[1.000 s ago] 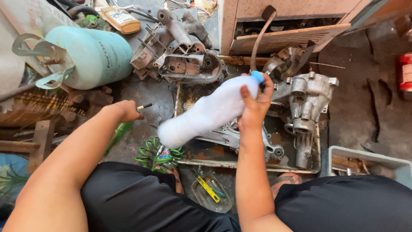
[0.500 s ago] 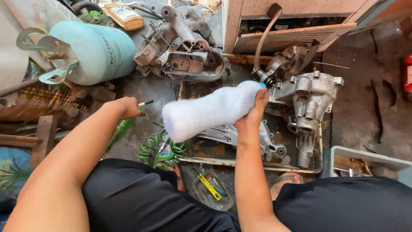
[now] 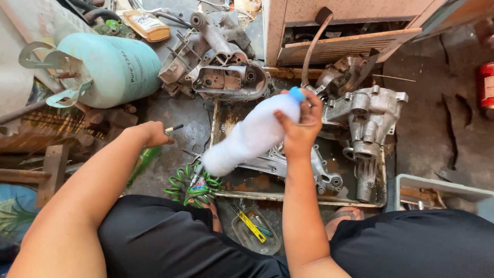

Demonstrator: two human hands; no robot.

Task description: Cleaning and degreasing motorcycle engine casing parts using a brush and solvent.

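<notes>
My right hand grips a white plastic bottle by its neck, just below the blue cap. The bottle lies almost on its side, blurred, above a rusty metal tray that holds grey engine casings. My left hand is closed around a thin tool with a black tip, over the dark wet floor to the left of the tray. A flat metal cover lies in the tray under the bottle.
A pale green gas cylinder lies at the upper left, an engine crankcase beside it. A green coiled hose sits by my knee. Wooden pieces are at the left, a grey bin at the right, a red can at the edge.
My right hand has shaken the bottle: it swung from neck-up to nearly level and back, cap end up again. My left hand has stayed almost still.
</notes>
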